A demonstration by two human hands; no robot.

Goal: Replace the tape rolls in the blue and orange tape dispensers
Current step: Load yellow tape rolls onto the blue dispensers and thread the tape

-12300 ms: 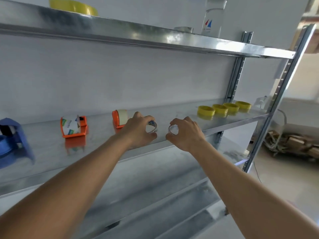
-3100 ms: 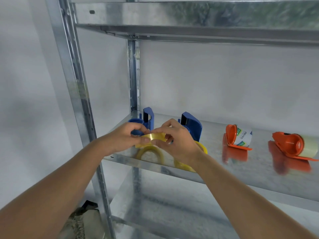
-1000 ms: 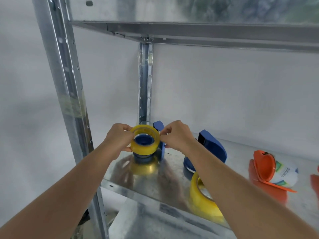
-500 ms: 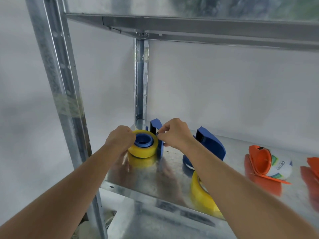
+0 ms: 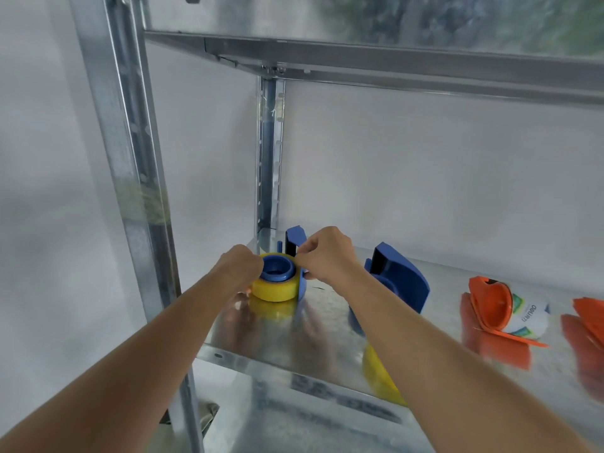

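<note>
A yellow tape roll (image 5: 276,290) sits around the blue hub of a blue tape dispenser (image 5: 295,238) lying in the shelf's back left corner. My left hand (image 5: 240,264) presses on the roll's left side, fingers curled. My right hand (image 5: 325,255) pinches something small at the roll's right edge by the dispenser's upright; I cannot tell what. A second blue dispenser (image 5: 400,279) stands to the right, behind my right forearm. Another yellow roll (image 5: 379,376) lies near the shelf's front edge, partly hidden by that arm. An orange dispenser (image 5: 490,304) holds a labelled white roll.
The metal shelf (image 5: 294,341) has a post (image 5: 130,165) at its front left and another shelf close overhead. A second orange dispenser (image 5: 591,318) is cut off at the right edge. A white wall stands behind the shelving.
The yellow roll has gone from held in the air between both hands down onto the blue dispenser's hub. My hands stay at its sides.
</note>
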